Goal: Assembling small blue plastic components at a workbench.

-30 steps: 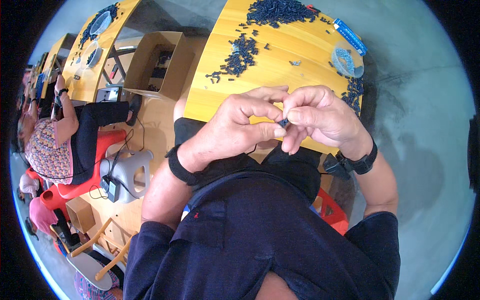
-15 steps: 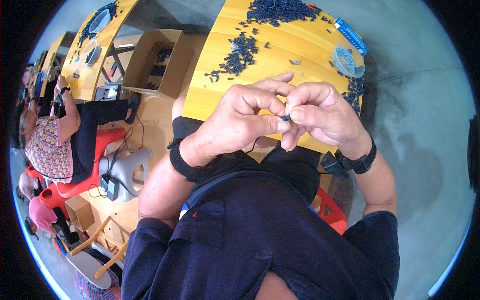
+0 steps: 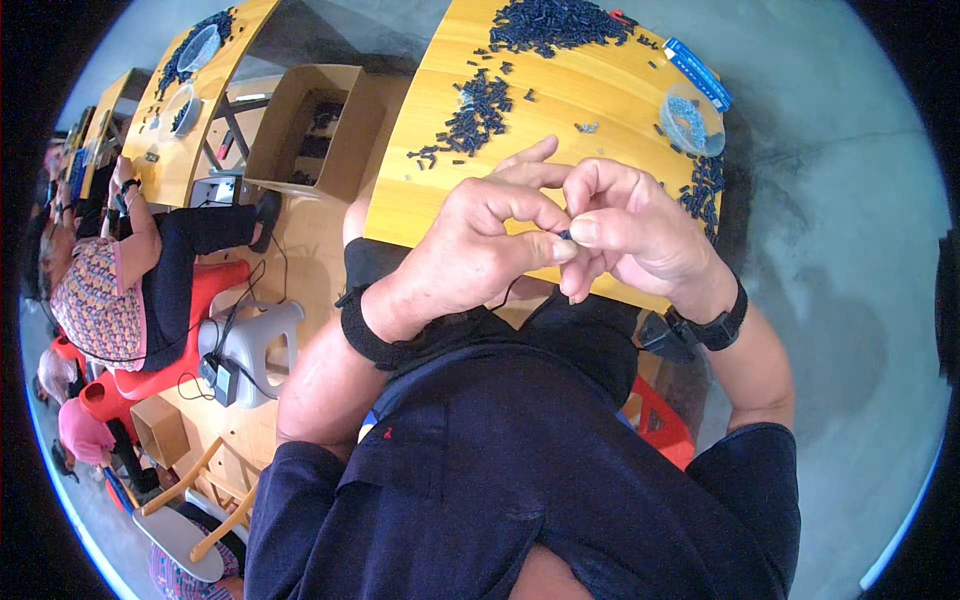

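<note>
Close above the front edge of the wooden table [image 3: 592, 92], my two hands meet fingertip to fingertip. Between thumb and forefinger, my left hand [image 3: 475, 240] pinches a small dark piece [image 3: 565, 235], mostly hidden by the fingers. My right hand [image 3: 640, 225] is closed on the same piece from the other side, its thumb pressed near it. Beyond my hands lie a large heap of short dark plastic pieces [image 3: 550, 25] and a smaller scattered group [image 3: 478, 112]. More dark pieces [image 3: 702, 190] line the table's right edge.
A clear bowl [image 3: 718, 140] holding small light-blue parts and a blue box [image 3: 698, 72] stand at the table's right edge. To the left are an open cardboard box [image 3: 350, 165], a grey stool [image 3: 250, 335] with cables, and a person seated at another table [image 3: 165, 150].
Both hands have shifted very slightly left, still joined at the small dark piece. The other fingers of my left hand are raised a little more.
</note>
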Available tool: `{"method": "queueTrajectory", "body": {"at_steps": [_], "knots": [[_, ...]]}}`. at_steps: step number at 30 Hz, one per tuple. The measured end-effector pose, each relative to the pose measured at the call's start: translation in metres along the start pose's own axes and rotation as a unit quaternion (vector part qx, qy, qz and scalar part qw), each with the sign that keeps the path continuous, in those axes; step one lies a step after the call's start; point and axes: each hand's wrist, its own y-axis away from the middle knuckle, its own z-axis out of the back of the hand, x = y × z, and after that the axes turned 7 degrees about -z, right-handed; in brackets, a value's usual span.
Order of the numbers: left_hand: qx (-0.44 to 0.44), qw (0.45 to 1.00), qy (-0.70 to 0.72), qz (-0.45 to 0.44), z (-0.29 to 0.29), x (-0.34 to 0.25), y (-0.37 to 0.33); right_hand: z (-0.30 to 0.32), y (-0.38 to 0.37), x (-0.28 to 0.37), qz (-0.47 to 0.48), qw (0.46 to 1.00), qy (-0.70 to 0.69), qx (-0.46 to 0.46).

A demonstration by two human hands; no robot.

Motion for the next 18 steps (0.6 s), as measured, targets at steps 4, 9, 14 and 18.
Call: {"method": "queueTrajectory", "body": {"at_steps": [4,9,14,18], "knots": [[-0.024,0.993,-0.102,-0.058,0.001,0.002,0.0,0.002,0.001,-0.003,-0.03,0.999,-0.005,-0.011],[0.034,0.995,-0.069,-0.061,-0.003,-0.002,-0.005,-0.003,0.0,-0.001,-0.071,0.997,0.028,0.008],[0.052,0.998,-0.034,-0.031,-0.002,-0.001,-0.008,-0.006,-0.004,-0.003,-0.075,0.995,0.049,0.054],[0.041,0.999,0.001,-0.01,-0.003,0.002,-0.005,-0.004,-0.004,-0.009,-0.045,0.997,0.034,0.055]]}}
